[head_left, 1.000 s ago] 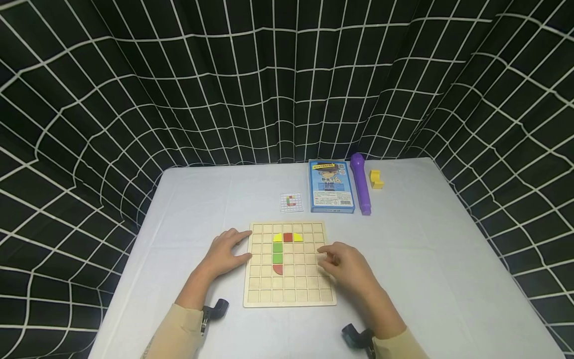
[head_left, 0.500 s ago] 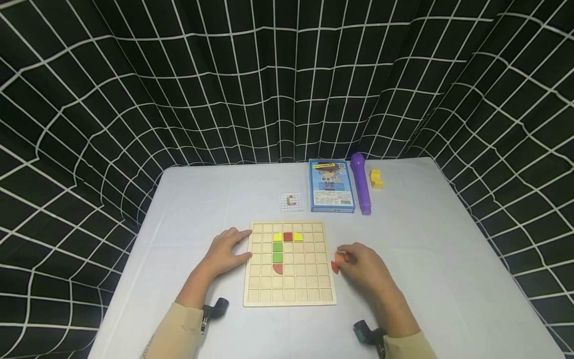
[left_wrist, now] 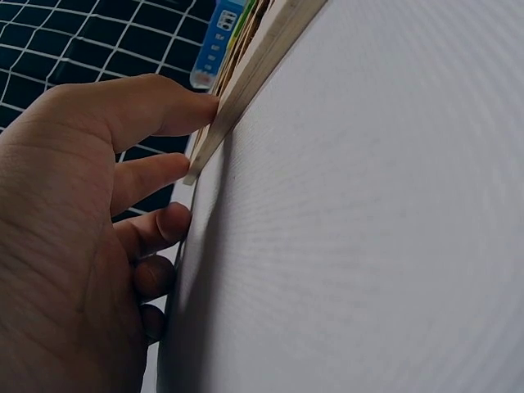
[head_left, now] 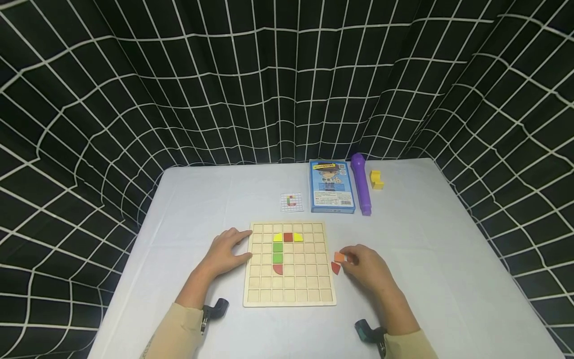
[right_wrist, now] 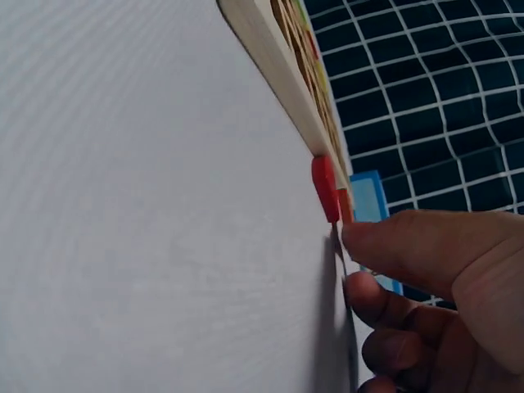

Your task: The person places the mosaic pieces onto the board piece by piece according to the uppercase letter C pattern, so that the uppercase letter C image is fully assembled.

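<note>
A wooden grid board (head_left: 265,296) lies flat on the white table. Along one row sit a yellow piece (head_left: 278,238), a dark red square (head_left: 288,237) and a second yellow piece (head_left: 298,238). Below the left one come two green squares (head_left: 278,253) and a pink quarter-round piece (head_left: 278,269). With thumb and index finger extended, my left hand (head_left: 222,252) touches the board's left edge. At the right of the board, my right hand (head_left: 366,265) pinches an orange square tile (head_left: 339,257). Beside it lies a red quarter-round tile (right_wrist: 325,187), close to the board's edge.
Behind the board lies a small pattern card (head_left: 291,202) with a coloured grid. A blue box (head_left: 332,187), a purple microphone-shaped stick (head_left: 361,184) and a yellow block (head_left: 376,180) stand to its right. Dark grid-patterned curtains (head_left: 287,89) surround the table.
My right hand has moved right, off the board's right side to the orange and red tiles, which have come into sight. The left hand has stayed at the left edge.
</note>
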Demonstrator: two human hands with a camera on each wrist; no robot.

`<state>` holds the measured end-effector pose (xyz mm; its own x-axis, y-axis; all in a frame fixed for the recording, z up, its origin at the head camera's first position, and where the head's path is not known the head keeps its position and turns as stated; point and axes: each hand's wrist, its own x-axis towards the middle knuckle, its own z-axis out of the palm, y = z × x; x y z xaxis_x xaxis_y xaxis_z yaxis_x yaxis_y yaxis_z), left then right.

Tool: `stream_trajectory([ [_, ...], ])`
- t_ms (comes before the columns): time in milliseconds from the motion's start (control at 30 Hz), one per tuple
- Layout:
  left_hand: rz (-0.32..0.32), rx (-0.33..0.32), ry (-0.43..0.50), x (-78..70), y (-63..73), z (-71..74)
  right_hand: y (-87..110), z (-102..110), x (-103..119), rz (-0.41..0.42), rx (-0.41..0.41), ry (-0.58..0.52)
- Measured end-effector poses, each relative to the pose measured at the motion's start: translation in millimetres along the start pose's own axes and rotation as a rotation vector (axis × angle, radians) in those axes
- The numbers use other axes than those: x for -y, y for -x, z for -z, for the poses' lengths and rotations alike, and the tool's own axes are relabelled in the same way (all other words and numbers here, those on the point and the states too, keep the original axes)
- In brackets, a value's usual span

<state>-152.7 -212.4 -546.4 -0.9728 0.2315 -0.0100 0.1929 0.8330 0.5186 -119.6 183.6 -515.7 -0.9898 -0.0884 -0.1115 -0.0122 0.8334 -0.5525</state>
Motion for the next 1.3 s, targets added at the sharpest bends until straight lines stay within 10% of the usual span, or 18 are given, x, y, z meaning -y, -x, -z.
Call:
stream_trajectory([
  [467, 0.002, -0.003, 0.002, 0.3, -0.1, -1.0, -4.0, 12.8, 33.3, 0.072, -0.052, -0.195],
  [1300, 0.003, -0.002, 0.001, 0.5, -0.2, -1.1, -1.4, -17.5, 82.5, 0.336, 0.036, -0.223],
])
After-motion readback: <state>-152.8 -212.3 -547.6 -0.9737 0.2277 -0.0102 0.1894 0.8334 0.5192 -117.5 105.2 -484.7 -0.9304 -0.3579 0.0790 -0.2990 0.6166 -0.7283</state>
